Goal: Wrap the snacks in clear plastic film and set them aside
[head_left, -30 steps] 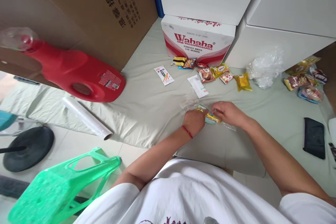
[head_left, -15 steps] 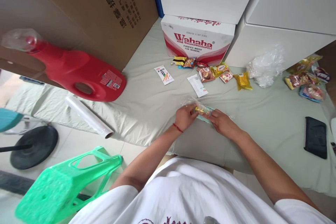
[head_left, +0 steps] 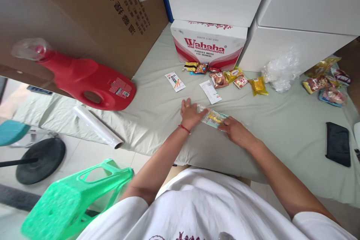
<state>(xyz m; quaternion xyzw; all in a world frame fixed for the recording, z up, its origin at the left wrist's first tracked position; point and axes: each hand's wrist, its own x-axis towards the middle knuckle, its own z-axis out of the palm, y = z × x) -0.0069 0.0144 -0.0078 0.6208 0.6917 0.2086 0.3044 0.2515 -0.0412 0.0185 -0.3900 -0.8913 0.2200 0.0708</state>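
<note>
A green-and-yellow snack packet lies on the pale green sheet in front of me, with clear plastic film around its left end. My right hand pinches the packet's right end between thumb and fingers. My left hand has its fingers spread over the sheet, and its thumb reaches to the film at the packet's left end. Just beyond are a white sachet and another white sachet with a carrot-coloured print. The underside of the packet is hidden.
Several small snacks, among them a yellow packet, lie before a Wahaha water carton. Crumpled clear plastic, more snacks and a black phone-like object are to the right. A red jug and film roll lie left.
My left hand has moved a little left and its fingers have spread off the packet. More of the packet and film now shows between the hands. My right hand keeps its grip.
</note>
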